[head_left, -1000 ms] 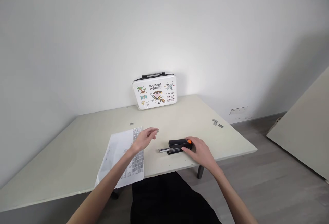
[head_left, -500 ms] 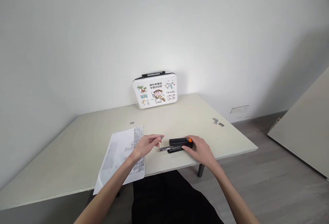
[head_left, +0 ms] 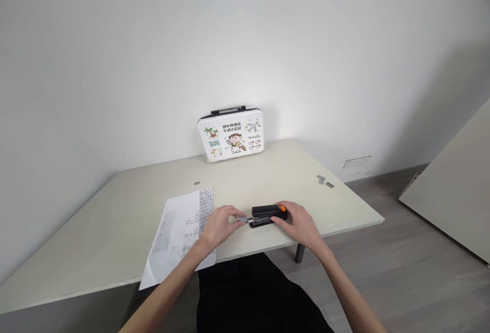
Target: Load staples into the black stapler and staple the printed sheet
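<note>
A black stapler [head_left: 264, 211] with an orange rear part lies near the table's front edge, its metal magazine slid out toward the left. My right hand [head_left: 300, 223] grips the stapler's rear end, thumb along the near side. Between the thumb and forefinger of my left hand [head_left: 223, 226] is a small grey staple strip [head_left: 242, 219], held at the slid-out magazine. Whether the strip sits inside the magazine cannot be made out. Under my left wrist and forearm lies a printed sheet of paper [head_left: 168, 236], its lower corner hanging past the table edge.
A white cartoon case [head_left: 231, 136] with a black handle leans against the wall at the back of the pale table [head_left: 115, 231]. Several staple strips [head_left: 320, 180] lie at the right side. Another strip [head_left: 196, 183] rests behind the paper.
My left hand has lowered the staple strip from above the magazine down onto or against it. My right hand and the stapler have stayed in place.
</note>
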Demonstrator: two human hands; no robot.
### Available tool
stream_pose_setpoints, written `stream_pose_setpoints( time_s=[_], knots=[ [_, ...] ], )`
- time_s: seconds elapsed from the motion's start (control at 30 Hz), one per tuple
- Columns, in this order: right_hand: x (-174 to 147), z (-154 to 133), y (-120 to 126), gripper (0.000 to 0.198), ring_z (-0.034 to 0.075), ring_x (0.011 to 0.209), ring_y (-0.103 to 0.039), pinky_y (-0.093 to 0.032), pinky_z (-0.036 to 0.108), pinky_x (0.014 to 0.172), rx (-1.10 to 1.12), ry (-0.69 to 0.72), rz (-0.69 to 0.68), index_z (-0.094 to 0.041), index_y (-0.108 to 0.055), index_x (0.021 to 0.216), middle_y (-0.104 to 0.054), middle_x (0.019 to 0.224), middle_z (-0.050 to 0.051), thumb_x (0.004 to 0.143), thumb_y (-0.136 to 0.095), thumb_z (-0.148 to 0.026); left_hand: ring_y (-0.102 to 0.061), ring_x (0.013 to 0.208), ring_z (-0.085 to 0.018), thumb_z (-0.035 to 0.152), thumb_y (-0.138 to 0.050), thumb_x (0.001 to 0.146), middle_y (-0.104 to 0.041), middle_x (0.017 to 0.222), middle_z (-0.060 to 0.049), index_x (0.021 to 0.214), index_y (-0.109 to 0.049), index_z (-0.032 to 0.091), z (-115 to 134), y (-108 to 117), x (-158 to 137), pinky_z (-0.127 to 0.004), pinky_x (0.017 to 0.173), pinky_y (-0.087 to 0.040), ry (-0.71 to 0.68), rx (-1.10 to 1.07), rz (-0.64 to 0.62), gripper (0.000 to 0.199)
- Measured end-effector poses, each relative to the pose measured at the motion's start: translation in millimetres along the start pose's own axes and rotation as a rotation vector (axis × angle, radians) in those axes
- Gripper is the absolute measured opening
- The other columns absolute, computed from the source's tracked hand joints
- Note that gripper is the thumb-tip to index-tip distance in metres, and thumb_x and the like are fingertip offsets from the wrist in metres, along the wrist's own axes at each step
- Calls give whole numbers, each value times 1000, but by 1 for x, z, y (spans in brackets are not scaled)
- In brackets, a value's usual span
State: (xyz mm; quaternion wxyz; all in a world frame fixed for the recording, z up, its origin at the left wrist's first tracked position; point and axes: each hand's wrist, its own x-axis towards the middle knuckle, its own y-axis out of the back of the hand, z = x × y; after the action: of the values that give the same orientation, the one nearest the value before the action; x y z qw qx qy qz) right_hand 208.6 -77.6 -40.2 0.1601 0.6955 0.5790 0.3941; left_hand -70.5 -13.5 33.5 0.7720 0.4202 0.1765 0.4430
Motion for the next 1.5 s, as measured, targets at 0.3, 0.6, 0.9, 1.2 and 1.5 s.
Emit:
stream_pose_setpoints(
  time_s=[0.3, 0.6, 0.9, 1.2, 1.5],
  knots=[
    [0, 1, -1, 37, 29, 116, -65, -51, 43, 99, -12, 12, 16, -30, -63, 120, -71, 124, 6, 97, -56, -59, -69, 95, -24, 39, -73, 85, -75, 103, 0, 95, -82, 32, 6, -1, 0, -34, 82, -53, 43, 19, -25, 15],
    [-1, 1, 0, 40, 30, 118, -64, -49, 45, 101, 2, -1, -1, -28, -63, 121, -70, 126, 9, 97, -55, -59, -69, 93, -24, 45, -71, 83, -76, 104, -2, 94, -81, 29, 10, -1, 0, -34, 80, -53, 80, 11, -10, 22],
    [-2, 1, -1, 36, 28, 116, -65, -51, 41, 97, -27, 17, 15, -29, -63, 120, -71, 125, 5, 98, -57, -57, -68, 95, -23, 43, -73, 82, -75, 104, -1, 93, -80, 28, 14, 0, -1, -32, 80, -51, 154, 39, -20, 20],
    [-2, 2, -1, 38, 29, 118, -63, -48, 44, 101, 4, 6, 6, -29, -61, 121, -69, 127, 7, 98, -57, -58, -69, 93, -23, 42, -74, 82, -75, 102, -1, 92, -80, 27, 14, -1, 1, -32, 78, -51, 165, 76, -38, 19],
    [-1, 2, 0, 39, 30, 117, -63, -50, 45, 99, 17, -1, -1, -29, -62, 120, -69, 126, 7, 97, -56, -59, -69, 92, -23, 42, -75, 83, -75, 104, -1, 93, -78, 27, 9, -4, -1, -33, 77, -51, 112, 84, -24, 18]
  ],
)
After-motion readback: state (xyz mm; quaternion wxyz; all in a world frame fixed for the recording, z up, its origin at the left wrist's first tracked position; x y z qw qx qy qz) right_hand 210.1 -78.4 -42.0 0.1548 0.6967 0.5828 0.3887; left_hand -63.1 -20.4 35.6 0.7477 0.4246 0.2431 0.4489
